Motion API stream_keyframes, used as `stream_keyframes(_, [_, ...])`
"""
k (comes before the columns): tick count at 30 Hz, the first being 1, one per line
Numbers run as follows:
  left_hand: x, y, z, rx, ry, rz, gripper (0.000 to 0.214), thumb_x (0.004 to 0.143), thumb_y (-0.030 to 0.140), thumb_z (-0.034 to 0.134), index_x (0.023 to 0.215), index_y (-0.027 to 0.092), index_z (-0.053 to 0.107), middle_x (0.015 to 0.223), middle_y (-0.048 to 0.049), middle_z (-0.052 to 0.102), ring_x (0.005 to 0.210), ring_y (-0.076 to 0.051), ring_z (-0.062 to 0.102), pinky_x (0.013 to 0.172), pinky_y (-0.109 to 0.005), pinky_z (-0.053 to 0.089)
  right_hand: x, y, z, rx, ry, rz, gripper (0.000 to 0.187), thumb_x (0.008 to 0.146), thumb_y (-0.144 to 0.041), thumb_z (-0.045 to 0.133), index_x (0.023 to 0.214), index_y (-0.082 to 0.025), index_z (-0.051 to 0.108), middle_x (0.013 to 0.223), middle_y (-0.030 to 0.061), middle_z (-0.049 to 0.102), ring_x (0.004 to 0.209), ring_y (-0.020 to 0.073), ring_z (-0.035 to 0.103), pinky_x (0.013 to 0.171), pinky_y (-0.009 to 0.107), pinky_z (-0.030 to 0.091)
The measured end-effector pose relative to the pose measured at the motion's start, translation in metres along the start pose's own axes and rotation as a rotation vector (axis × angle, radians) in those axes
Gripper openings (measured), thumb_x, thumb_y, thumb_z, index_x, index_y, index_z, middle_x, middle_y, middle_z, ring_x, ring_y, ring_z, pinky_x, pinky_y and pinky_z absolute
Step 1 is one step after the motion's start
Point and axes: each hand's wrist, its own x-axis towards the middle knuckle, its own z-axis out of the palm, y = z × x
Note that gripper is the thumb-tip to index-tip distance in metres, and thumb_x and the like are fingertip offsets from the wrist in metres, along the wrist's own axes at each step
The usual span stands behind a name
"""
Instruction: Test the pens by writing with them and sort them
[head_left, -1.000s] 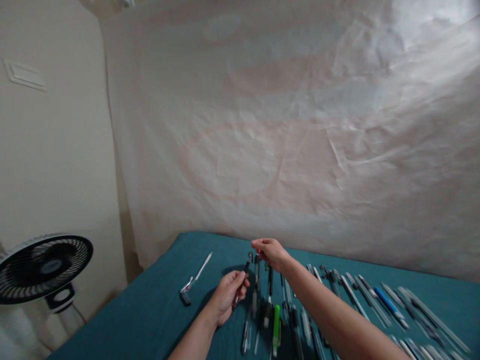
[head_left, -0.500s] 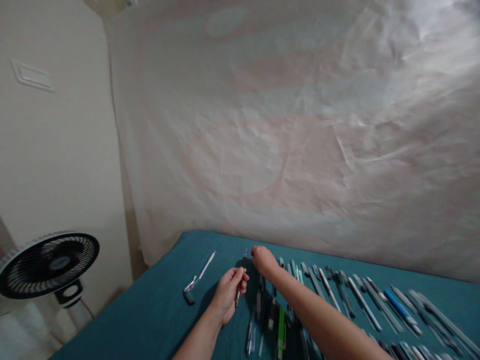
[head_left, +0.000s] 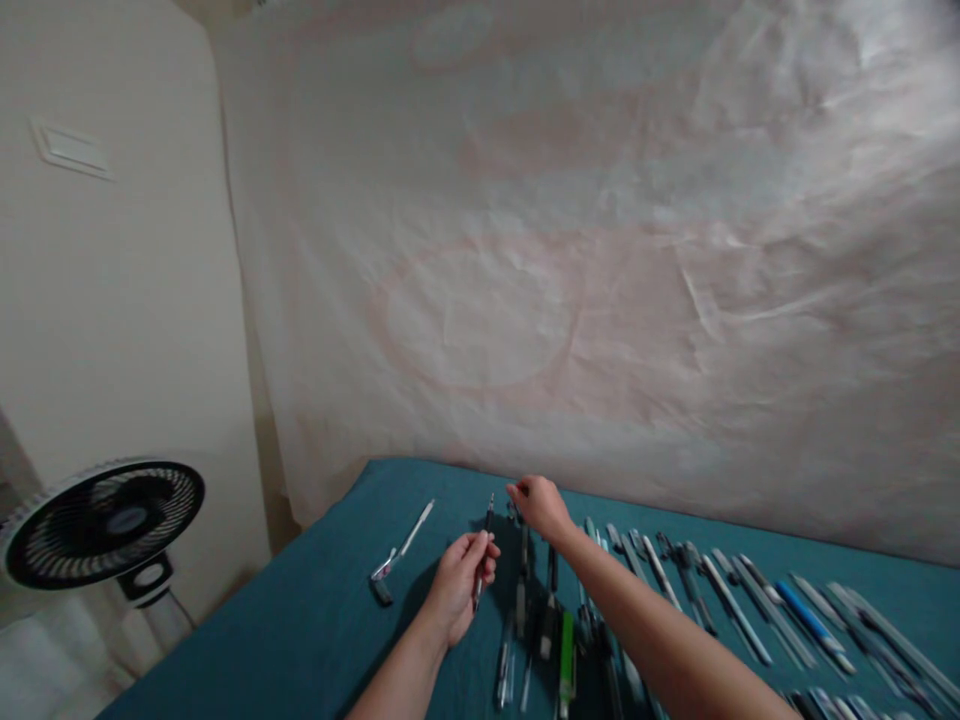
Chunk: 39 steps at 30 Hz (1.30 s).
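Note:
My left hand (head_left: 461,580) is closed around a slim dark pen (head_left: 489,515), whose pointed tip sticks up past the thumb and fingers. Just to the right, my right hand (head_left: 538,508) hovers over the far end of the laid-out pens with its fingertips pinched. Whatever is between those fingertips is too small to make out. A small dark piece (head_left: 513,512) shows just below them. On the left lies a clear pen (head_left: 416,530), beside a dark-ended piece (head_left: 381,590) on the cloth.
Several pens in rows cover the right side of the teal cloth (head_left: 300,620), among them a blue pen (head_left: 810,615) and a green one (head_left: 566,660). A black fan (head_left: 105,525) stands at the left. Behind the surface hangs a pale sheet (head_left: 480,320).
My right hand has moved slightly right and up, away from the tip of the pen. My left hand keeps its hold on the pen nearly in place.

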Motion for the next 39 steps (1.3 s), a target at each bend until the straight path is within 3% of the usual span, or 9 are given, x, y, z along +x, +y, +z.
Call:
stream_keyframes(4, [-0.001, 0.001, 0.000, 0.012, -0.007, -0.015, 0.021, 0.075, 0.033, 0.060, 0.082, 0.013, 0.056, 0.067, 0.0011, 0.054, 0.051, -0.003, 0.046, 0.045, -0.014, 0.035, -0.005, -0.008, -0.001, 0.268, -0.127, -0.001, 0.047, 0.086, -0.045, 0.033, 0.087, -0.010, 0.065, 0.077, 0.0081, 0.066, 0.060, 0.0114, 0.059, 0.046, 0.018, 0.038])
stream_keyframes(10, [-0.002, 0.001, 0.001, 0.035, -0.018, -0.028, 0.022, 0.076, 0.035, 0.058, 0.082, 0.014, 0.054, 0.066, 0.0017, 0.054, 0.051, -0.003, 0.047, 0.047, -0.014, 0.036, -0.020, -0.018, 0.008, 0.505, -0.187, 0.010, 0.030, 0.075, -0.039, 0.053, 0.077, -0.011, 0.064, 0.066, 0.0026, 0.062, 0.049, 0.0069, 0.052, 0.039, 0.015, 0.035])
stream_keyframes(16, [-0.002, -0.002, 0.002, 0.068, -0.048, -0.034, 0.022, 0.075, 0.035, 0.059, 0.079, 0.013, 0.055, 0.064, 0.0017, 0.056, 0.049, -0.004, 0.047, 0.046, -0.014, 0.034, 0.001, -0.024, -0.011, 0.587, -0.032, 0.026, 0.026, 0.074, -0.036, 0.054, 0.068, -0.011, 0.060, 0.059, 0.0012, 0.058, 0.044, 0.0056, 0.047, 0.036, 0.014, 0.032])
stream_keyframes(22, [-0.005, -0.002, 0.002, 0.073, -0.074, -0.032, 0.022, 0.074, 0.034, 0.061, 0.076, 0.013, 0.057, 0.064, -0.0001, 0.059, 0.050, -0.005, 0.048, 0.047, -0.016, 0.036, 0.040, -0.025, -0.063, 0.590, 0.180, 0.070, 0.028, 0.080, -0.037, 0.046, 0.081, -0.012, 0.057, 0.077, 0.0049, 0.062, 0.052, 0.0058, 0.052, 0.041, 0.014, 0.037])
stream_keyframes(25, [-0.003, -0.002, 0.001, 0.046, -0.043, -0.016, 0.022, 0.074, 0.035, 0.060, 0.077, 0.013, 0.058, 0.065, -0.0001, 0.058, 0.051, -0.005, 0.049, 0.049, -0.017, 0.037, 0.049, -0.019, -0.073, 0.529, 0.193, 0.139, 0.030, 0.085, -0.037, 0.041, 0.089, -0.011, 0.056, 0.080, 0.0046, 0.062, 0.057, 0.0070, 0.055, 0.047, 0.017, 0.042])
stream_keyframes(28, [-0.001, -0.002, -0.001, 0.014, 0.012, 0.010, 0.022, 0.075, 0.035, 0.059, 0.081, 0.014, 0.059, 0.072, -0.0011, 0.059, 0.059, -0.006, 0.053, 0.054, -0.017, 0.040, 0.045, -0.011, -0.056, 0.424, 0.064, 0.221, 0.025, 0.086, -0.032, 0.046, 0.098, -0.012, 0.054, 0.090, 0.0040, 0.060, 0.070, 0.0112, 0.058, 0.060, 0.026, 0.049])
stream_keyframes(32, [0.001, -0.002, -0.002, -0.006, 0.064, 0.051, 0.021, 0.075, 0.034, 0.060, 0.081, 0.014, 0.060, 0.077, -0.0021, 0.060, 0.068, -0.008, 0.055, 0.062, -0.017, 0.043, 0.034, -0.004, -0.010, 0.278, -0.111, 0.278, 0.027, 0.085, -0.029, 0.049, 0.107, -0.014, 0.052, 0.106, 0.0062, 0.055, 0.088, 0.0171, 0.056, 0.074, 0.036, 0.048])
stream_keyframes(35, [0.001, -0.001, -0.002, -0.003, 0.078, 0.060, 0.021, 0.073, 0.034, 0.062, 0.081, 0.014, 0.062, 0.078, -0.0024, 0.060, 0.070, -0.008, 0.056, 0.063, -0.017, 0.044, 0.030, -0.003, 0.011, 0.195, -0.151, 0.281, 0.028, 0.084, -0.029, 0.049, 0.107, -0.014, 0.052, 0.107, 0.0064, 0.055, 0.089, 0.0178, 0.056, 0.075, 0.036, 0.048])
stream_keyframes(39, [0.001, -0.001, -0.002, 0.026, 0.077, 0.064, 0.022, 0.071, 0.035, 0.064, 0.081, 0.015, 0.063, 0.077, -0.0021, 0.061, 0.070, -0.009, 0.057, 0.061, -0.017, 0.045, 0.026, -0.005, 0.015, 0.122, -0.110, 0.266, 0.026, 0.085, -0.030, 0.049, 0.105, -0.015, 0.053, 0.104, 0.0056, 0.056, 0.088, 0.0165, 0.057, 0.075, 0.035, 0.048])
